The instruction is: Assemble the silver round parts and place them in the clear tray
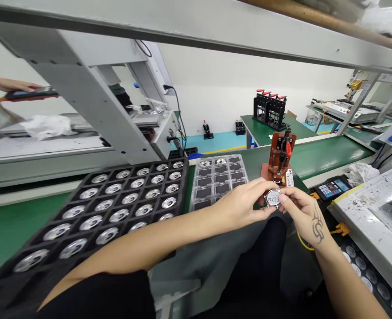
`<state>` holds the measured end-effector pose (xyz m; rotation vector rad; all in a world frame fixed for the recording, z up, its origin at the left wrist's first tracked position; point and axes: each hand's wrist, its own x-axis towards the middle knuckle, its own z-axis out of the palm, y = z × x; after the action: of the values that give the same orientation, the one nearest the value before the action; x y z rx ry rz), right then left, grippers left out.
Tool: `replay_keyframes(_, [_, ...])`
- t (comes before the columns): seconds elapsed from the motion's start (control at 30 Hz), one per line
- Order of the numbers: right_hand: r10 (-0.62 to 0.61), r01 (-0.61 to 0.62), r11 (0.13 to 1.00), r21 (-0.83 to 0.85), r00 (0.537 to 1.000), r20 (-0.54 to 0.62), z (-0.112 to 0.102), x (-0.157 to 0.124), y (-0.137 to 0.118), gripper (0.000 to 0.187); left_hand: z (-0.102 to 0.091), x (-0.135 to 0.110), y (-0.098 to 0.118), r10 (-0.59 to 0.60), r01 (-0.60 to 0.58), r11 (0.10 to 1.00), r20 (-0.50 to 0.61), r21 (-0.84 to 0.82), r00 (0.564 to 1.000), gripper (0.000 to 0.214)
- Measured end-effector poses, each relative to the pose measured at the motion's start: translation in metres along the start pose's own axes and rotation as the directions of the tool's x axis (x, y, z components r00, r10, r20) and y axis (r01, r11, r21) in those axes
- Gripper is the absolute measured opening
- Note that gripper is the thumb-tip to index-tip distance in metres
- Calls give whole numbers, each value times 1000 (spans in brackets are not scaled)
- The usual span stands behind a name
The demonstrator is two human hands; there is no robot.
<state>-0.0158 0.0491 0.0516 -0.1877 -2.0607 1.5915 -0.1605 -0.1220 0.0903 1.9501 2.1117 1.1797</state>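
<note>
A green desk (328,157) ran beneath a white wall (202,88), with blue floor (224,133) beyond. The left forearm (179,232) partly hid a black tray (13,292) of shiny round parts (89,193); a clear tray (204,181) lay beside it. Near a red-brown clamp fixture (280,153), the left hand (245,201) and right hand (297,208) held a round metal piece (273,198), each grip closed at its edge. Its silver face showed "CE".

Left fingers (261,215), right fingers (288,204) hold round silver part (272,197).
</note>
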Motion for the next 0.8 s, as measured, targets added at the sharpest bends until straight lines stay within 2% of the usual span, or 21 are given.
replay_keyframes(0.07, [12,-12,1000,-15,1000,15,3,-6,2,32,3,-8,4,-118,121,966,26,-228,993,39])
replay_keyframes(0.1, [18,-17,999,-29,999,28,5,-10,5,32,7,-14,5,-182,186,909,45,-373,982,40])
replay_keyframes(0.17, [24,-20,998,-62,998,61,8,-22,17,29,18,-30,5,-303,285,723,82,-629,949,39])
replay_keyframes(0.23, [28,-15,993,-117,994,110,9,-34,36,28,27,-53,-2,-410,335,573,93,-748,907,38])
replay_keyframes(0.27, [34,-12,988,-153,989,141,9,-40,47,29,28,-66,-9,-469,355,548,73,-758,880,39])
replay_keyframes(0.33, [52,-11,976,-215,981,186,7,-51,70,33,19,-100,-24,-601,410,600,-49,-687,798,37])
replay_keyframes(0.4, [95,-39,966,-254,973,211,1,-60,86,38,-5,-141,-38,-686,536,709,-274,-458,674,28])
replay_keyframes(0.43, [128,-68,961,-269,969,211,-2,-64,92,41,-21,-162,-43,-683,625,727,-394,-285,615,22])
replay_keyframes(0.47, [165,-103,954,-282,965,205,-5,-67,95,43,-38,-183,-47,-658,716,691,-490,-93,571,19])
replay_keyframes(0.5, [198,-137,947,-292,961,192,-8,-69,96,44,-54,-204,-50,-648,760,649,-549,-34,528,18])
replay_keyframes(0.57, [235,-184,939,-290,960,151,-12,-71,97,47,-78,-238,-52,-636,811,584,-607,25,477,21])
replay_keyframes(0.63, [244,-206,942,-267,962,121,-14,-71,99,50,-86,-259,-51,-645,829,557,-597,59,476,23])
replay_keyframes(0.7, [259,-225,943,-244,959,118,-14,-71,104,52,-80,-268,-49,-663,821,562,-540,98,519,23])
replay_keyframes(0.8, [296,-258,937,-235,945,142,-15,-75,113,53,-59,-266,-48,-676,786,598,-432,153,598,23])
